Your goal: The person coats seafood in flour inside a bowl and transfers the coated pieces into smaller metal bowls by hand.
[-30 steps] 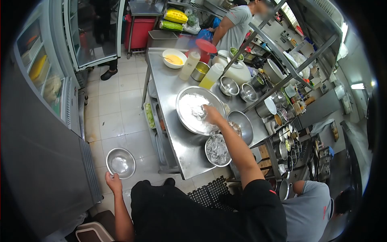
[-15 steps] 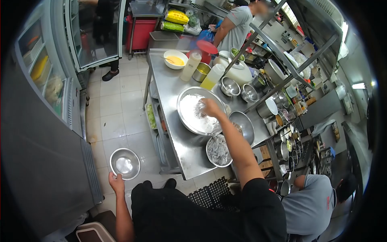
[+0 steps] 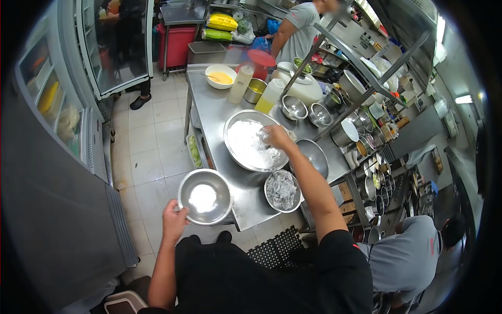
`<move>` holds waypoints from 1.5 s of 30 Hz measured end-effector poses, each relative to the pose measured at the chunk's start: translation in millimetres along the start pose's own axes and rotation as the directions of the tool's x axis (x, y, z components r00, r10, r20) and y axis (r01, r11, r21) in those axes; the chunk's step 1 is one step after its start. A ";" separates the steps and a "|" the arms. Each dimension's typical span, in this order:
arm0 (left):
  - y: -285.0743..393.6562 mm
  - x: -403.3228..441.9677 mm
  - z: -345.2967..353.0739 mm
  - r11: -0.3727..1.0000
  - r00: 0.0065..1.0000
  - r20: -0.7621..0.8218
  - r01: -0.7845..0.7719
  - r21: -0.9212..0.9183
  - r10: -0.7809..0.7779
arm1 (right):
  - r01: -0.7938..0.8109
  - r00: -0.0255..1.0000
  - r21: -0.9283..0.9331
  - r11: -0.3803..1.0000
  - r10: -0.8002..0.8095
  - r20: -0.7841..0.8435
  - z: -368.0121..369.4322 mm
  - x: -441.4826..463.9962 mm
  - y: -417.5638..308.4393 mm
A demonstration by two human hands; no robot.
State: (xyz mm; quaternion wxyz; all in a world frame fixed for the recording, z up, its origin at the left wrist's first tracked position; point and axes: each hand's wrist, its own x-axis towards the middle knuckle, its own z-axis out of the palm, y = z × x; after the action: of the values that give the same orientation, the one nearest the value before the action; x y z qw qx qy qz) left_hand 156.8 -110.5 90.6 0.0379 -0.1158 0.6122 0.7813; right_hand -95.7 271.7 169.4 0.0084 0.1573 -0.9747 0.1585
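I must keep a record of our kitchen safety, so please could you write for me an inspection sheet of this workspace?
Surface: steel table, bearing bowls and bottles.
Job's things: large bowl with white powder; smaller bowl of greyish-white pieces beside it; held bowl, looks empty.
Clutter: pale squeeze bottle, yellow-filled bottle, white bowl of yellow liquid.
Hands: left hand grips the held bowl's rim; right hand is at the powder, fingers whitened; whether it holds anything, cannot tell.
Cables: nothing seen.
Surroundings: glass door standing open, tiled floor, black mat; one person in grey beyond the table, another at the picture's right.
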 end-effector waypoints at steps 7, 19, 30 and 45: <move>-9.2 15.4 82.5 0.990 0.972 0.201 0.136 -0.049 -0.123 | -0.131 0.988 0.191 0.973 0.143 -0.054 -95.2 -20.9 -32.1; -35.1 26.1 110.3 0.971 0.954 0.216 0.227 -0.074 -0.206 | -0.097 0.993 0.492 0.865 0.053 0.102 -104.6 -96.0 -122.4; -44.6 17.3 110.3 0.986 0.972 0.184 0.161 -0.052 -0.149 | -0.057 0.965 0.298 0.953 -0.024 0.260 11.4 -131.3 -140.9; -41.8 1.1 123.9 0.991 0.991 0.059 0.126 -0.053 -0.123 | 0.013 0.990 -0.111 0.994 0.003 0.143 42.3 -11.0 11.4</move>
State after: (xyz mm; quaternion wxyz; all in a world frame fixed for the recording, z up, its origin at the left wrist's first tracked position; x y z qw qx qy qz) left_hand 147.4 19.3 78.5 0.1005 -0.1330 0.5799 0.7975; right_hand -87.4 272.2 124.9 -0.0522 0.1699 -0.9798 0.0921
